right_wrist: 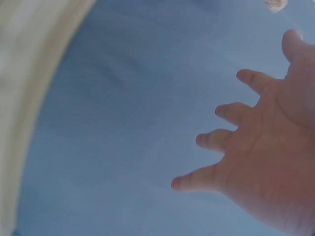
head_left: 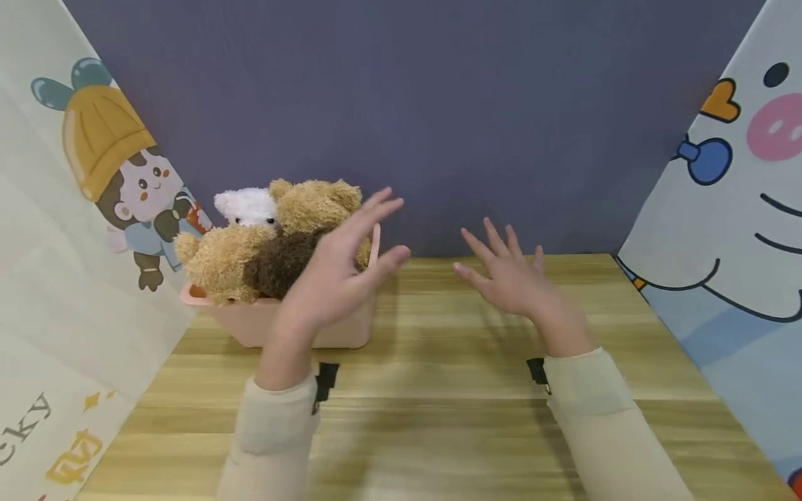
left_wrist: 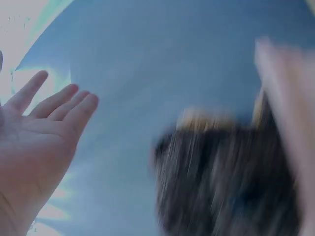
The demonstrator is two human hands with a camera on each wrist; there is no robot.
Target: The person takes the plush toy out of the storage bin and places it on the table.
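My left hand (head_left: 328,278) is raised with straight fingers and thumb apart, holding nothing; it overlaps the right side of a pink bin (head_left: 341,334) in the head view. Plush toys fill the bin: a white one (head_left: 247,205), a tan one (head_left: 313,205) at the back, another tan one (head_left: 222,261) in front, and a dark brown one (head_left: 282,264) partly behind my hand. In the left wrist view the dark brown plush (left_wrist: 221,182) is blurred. To the right, over the table, my right hand (head_left: 510,278) has its fingers spread and nothing in it.
A wooden tabletop (head_left: 438,431) runs under both arms. The dark blue-grey panel (head_left: 438,104) stands behind it. Cartoon-printed white panels (head_left: 37,243) flank it at left and right. The bin stands at the back left, close to the left panel.
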